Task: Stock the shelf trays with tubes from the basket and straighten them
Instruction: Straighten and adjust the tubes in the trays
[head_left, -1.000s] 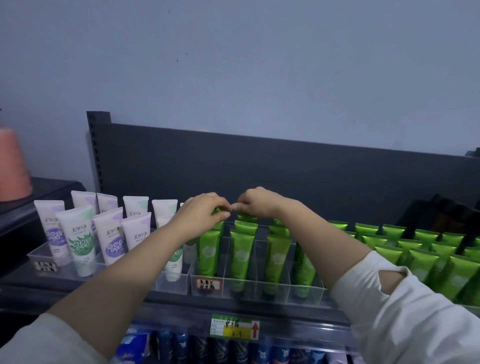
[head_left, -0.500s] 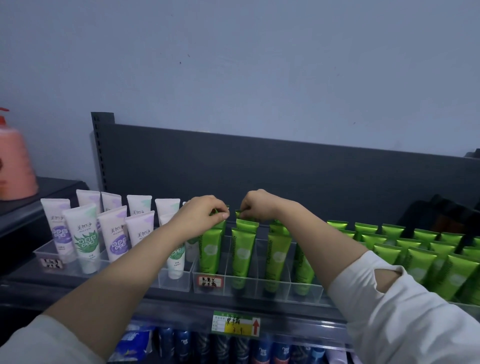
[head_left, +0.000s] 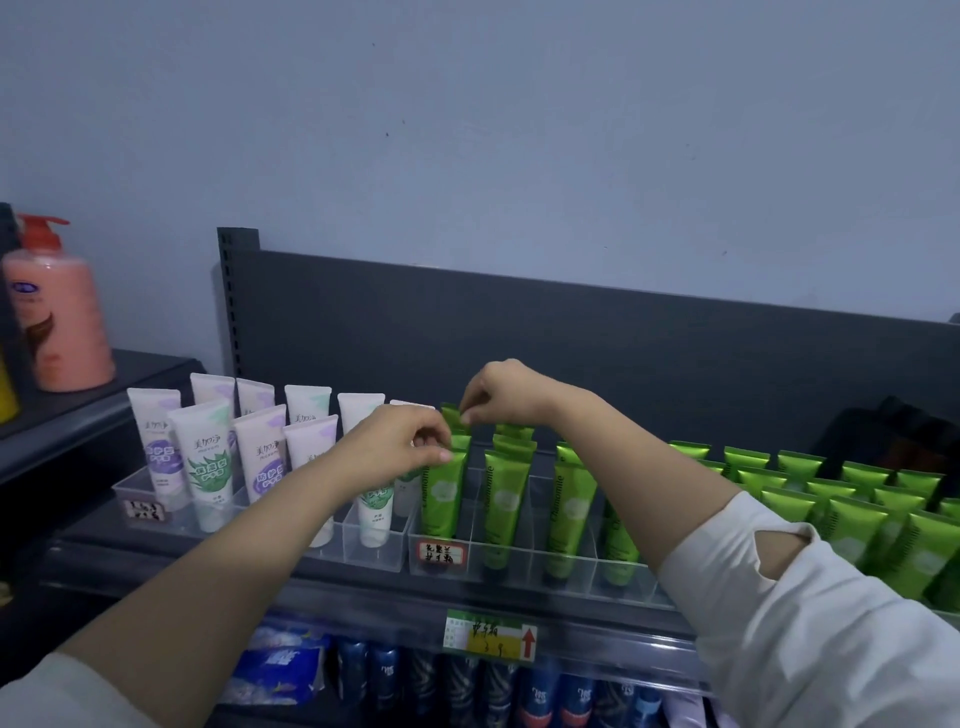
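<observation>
Tubes (head_left: 442, 493) pinched by left hand (head_left: 400, 441) and right hand (head_left: 506, 392) stand on dark shelf (head_left: 311, 587) against bluish wall (head_left: 467, 130).

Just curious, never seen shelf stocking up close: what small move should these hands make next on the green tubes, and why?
Probably the right hand tips the rear green tube upright: it pinches that tube's top, which looks tilted, while the left hand pinches the front green tube in the same column.

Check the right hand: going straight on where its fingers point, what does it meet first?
The right hand points down-left, pinching the crimped top of the rear green tube. That comes first; the left hand, on the front green tube, sits just below, depth unclear.
</observation>
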